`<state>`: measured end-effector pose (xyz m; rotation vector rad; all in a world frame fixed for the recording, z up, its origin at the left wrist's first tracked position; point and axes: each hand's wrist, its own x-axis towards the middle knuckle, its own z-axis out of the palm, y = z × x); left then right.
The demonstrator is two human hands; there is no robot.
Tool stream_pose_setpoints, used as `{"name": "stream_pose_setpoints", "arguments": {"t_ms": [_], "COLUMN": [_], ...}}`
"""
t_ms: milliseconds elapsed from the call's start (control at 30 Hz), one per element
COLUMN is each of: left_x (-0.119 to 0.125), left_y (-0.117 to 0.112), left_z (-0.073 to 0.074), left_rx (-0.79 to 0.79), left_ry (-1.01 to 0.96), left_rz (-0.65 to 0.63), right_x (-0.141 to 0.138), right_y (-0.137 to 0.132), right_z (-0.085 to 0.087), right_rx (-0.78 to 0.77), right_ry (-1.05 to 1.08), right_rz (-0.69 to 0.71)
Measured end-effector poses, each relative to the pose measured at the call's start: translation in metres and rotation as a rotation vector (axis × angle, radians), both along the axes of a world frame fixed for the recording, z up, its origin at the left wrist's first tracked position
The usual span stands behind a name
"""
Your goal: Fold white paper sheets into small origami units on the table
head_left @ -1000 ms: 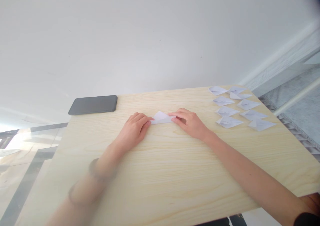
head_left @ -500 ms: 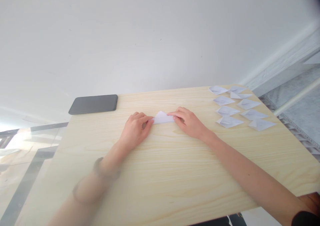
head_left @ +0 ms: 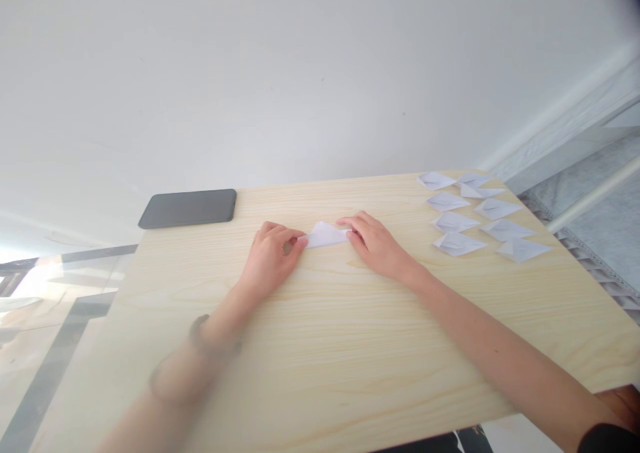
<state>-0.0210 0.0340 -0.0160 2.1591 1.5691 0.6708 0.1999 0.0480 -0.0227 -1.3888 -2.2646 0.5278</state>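
Observation:
Between my two hands is a small white folded paper [head_left: 325, 235], roughly triangular with its peak pointing to the wall. The left end of the paper is pinched between the thumb and index finger of my left hand [head_left: 273, 253]. My right hand [head_left: 376, 245] grips the opposite end with its thumb and a finger, while its index finger reaches out above the paper's right side. Several finished-looking folded paper pieces [head_left: 459, 243], white and pointed like kites, lie in two rough columns to the right of my right hand.
A dark grey phone-like slab [head_left: 189, 209] lies at the table's back left corner. The pale wooden table [head_left: 320, 346] meets a white wall [head_left: 310, 93] at the back. Tiled floor [head_left: 65, 346] shows past the left edge.
My right index finger has lifted slightly off the paper, and the paper's right end now shows a sharper slope. My left hand keeps its pinch almost unmoved.

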Motion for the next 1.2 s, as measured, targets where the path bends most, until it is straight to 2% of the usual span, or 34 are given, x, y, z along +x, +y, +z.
{"name": "stream_pose_setpoints", "arguments": {"t_ms": [200, 367, 500, 633, 800, 967, 1200], "left_x": [0.002, 0.002, 0.001, 0.0, 0.0, 0.001, 0.001], "left_y": [0.002, 0.001, 0.0, 0.001, 0.002, 0.002, 0.003], "left_z": [-0.003, -0.003, -0.003, -0.007, -0.01, -0.009, -0.008], "left_rx": [-0.037, -0.013, 0.019, 0.05, 0.056, 0.047, 0.03], "left_ry": [0.009, 0.028, 0.064, 0.102, 0.115, 0.104, 0.116], "left_rz": [0.024, -0.006, -0.05, -0.06, -0.056, -0.044, -0.052], "right_x": [-0.001, -0.005, -0.006, -0.006, -0.01, -0.019, -0.016], "right_y": [0.001, -0.001, -0.006, -0.01, -0.015, -0.019, -0.019], "right_z": [0.001, 0.001, -0.002, -0.005, -0.001, 0.003, 0.0], "right_rx": [-0.01, -0.003, 0.078, 0.195, 0.322, 0.343, 0.345], "right_ry": [0.006, -0.002, 0.041, 0.038, -0.115, -0.206, -0.194], "right_rz": [-0.02, -0.061, -0.089, -0.041, 0.089, 0.19, 0.172]}}
